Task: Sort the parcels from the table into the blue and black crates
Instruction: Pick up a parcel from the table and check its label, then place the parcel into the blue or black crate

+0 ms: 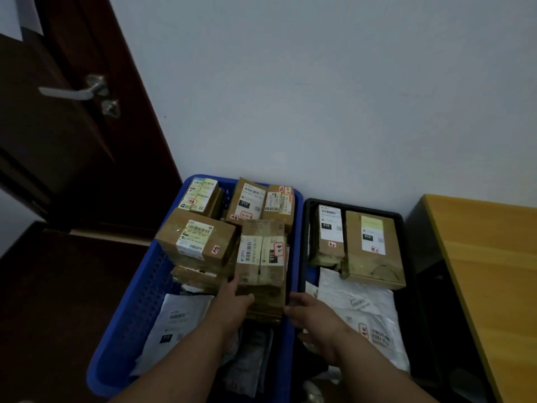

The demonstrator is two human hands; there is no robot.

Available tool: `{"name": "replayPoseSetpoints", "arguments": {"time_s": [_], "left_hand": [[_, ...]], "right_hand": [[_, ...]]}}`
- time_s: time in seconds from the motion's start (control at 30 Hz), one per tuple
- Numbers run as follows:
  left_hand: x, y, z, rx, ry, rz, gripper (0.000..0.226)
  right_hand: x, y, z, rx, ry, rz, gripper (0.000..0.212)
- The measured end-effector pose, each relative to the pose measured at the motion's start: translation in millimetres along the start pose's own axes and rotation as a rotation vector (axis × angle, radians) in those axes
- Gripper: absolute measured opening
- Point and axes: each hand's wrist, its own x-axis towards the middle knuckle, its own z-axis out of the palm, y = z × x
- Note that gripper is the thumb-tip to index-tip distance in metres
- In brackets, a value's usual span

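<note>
We are steadying a box [260, 258] atop the stack in the blue crate [136, 301], left hand [232, 298] seemingly flat against it, right hand [312, 312] hovering relaxed, holding nothing, beside the black crate [406, 228].

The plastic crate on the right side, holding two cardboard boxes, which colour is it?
Black. The right plastic crate is black, seen in the head view, beside the blue one.

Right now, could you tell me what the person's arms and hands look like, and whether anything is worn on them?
Both forearms come in bare from the bottom edge: no sleeves, gloves, watch or bracelets show. The left hand and right hand carry no rings that the dim, slightly blurred picture lets me make out. Nothing above the forearms is in view, so I cannot tell what is worn higher up.
</note>
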Motion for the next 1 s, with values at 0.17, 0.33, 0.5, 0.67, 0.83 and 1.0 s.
{"name": "replayPoseSetpoints", "arguments": {"time_s": [0.17,0.33,0.5,0.67,0.83,1.0], "left_hand": [[-27.7,17.8,14.3,0.26,0.032,0.114,0.06],[-47.0,37.4,55.7,0.446,0.011,0.187,0.03],[-64.0,43.7,126.8,0.643,-0.032,0.284,0.052],[-98.0,38.3,236.3,0.758,-0.131,0.349,0.053],[-134.1,18.8,362.7,0.953,-0.269,0.459,0.053],[-165.6,5.3,470.7,1.159,-0.429,0.509,0.053]], "right_hand": [[-17.7,9.6,-10.4,0.007,0.053,0.043,0.043],[-41.3,17.3,-41.0,-0.075,0.16,-0.054,0.049],[-76.3,34.1,-94.5,-0.243,0.262,-0.138,0.057],[-128.9,78.4,-188.1,-0.476,0.442,-0.173,0.056],[-192.4,142.5,-295.3,-0.743,0.623,-0.117,0.059],[-241.0,210.7,-384.9,-0.811,0.677,0.011,0.061]]}}
